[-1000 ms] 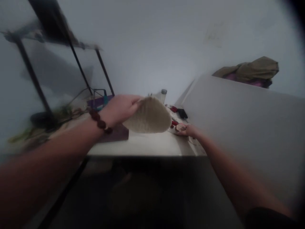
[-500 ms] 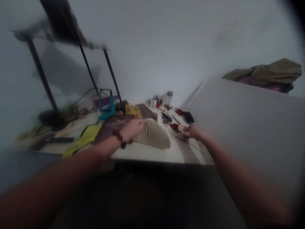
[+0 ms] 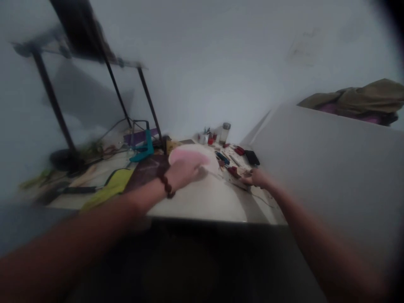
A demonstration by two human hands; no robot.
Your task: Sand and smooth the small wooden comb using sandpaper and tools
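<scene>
Head view: both of the person's 2 bare hands reach across a white table top (image 3: pixel 205 202). The left hand (image 3: pixel 183 174), with a dark bead bracelet (image 3: pixel 166 185) at its wrist, lies palm down against the near edge of a large, rounded pale piece (image 3: pixel 189 158) with a pinkish face. Motion blur hides the fingers, so I cannot tell whether that hand is clenched on the piece or merely resting on it. The piece sits just beyond the hand, partly over a dark brown mat (image 3: pixel 147 168). The right hand (image 3: pixel 255 178) is curled at the far side of the table beside a small red object (image 3: pixel 232 171), but the view is too small to tell whether it grasps anything. Beyond that grip lie a red-handled tool (image 3: pixel 239 150), a black rectangular object (image 3: pixel 251 158) and a blue-handled tool (image 3: pixel 222 158). A glass jar with a metal lid (image 3: pixel 224 132) stands farther off. Left of the left hand are a teal plastic stand (image 3: pixel 145 147) and a yellow-green cloth (image 3: pixel 107 185). No brand, label or writing is legible.
</scene>
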